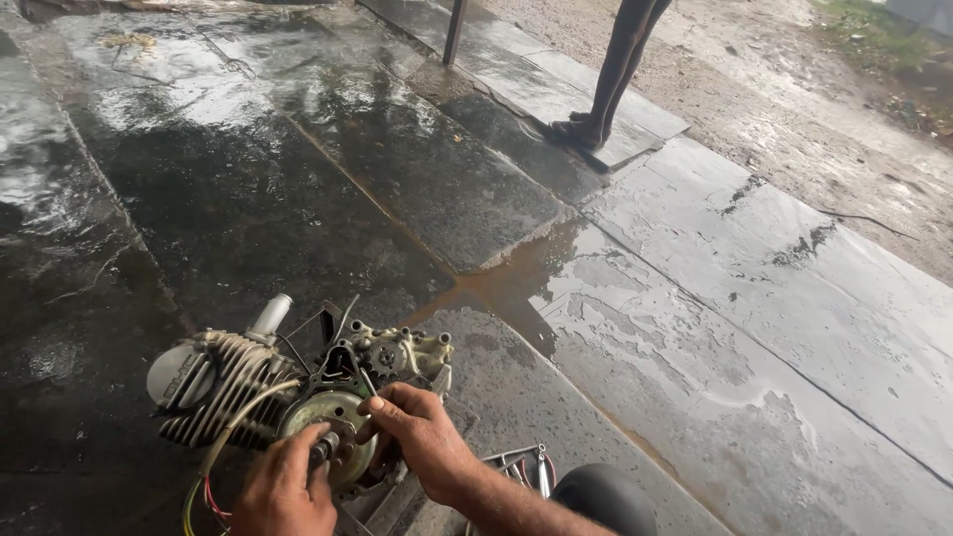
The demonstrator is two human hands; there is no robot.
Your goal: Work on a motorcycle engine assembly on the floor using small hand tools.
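Greasy metal engine [298, 387] lies on wet stone floor [417, 189] (finned side leftward); left hand [288, 488] pinches its hub [324, 449], right hand [422, 437] fingertips grip the round flywheel [333, 417].

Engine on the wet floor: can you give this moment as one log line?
left hand: gripping round flywheel centre | right hand: on flywheel rim | engine: lying on wet stone floor

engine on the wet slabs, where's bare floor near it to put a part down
Bare wet slabs lie right of the engine, up to the puddle, and beyond it toward the standing person's leg. It is crowded under the left hand and right hand, among wires and tools.
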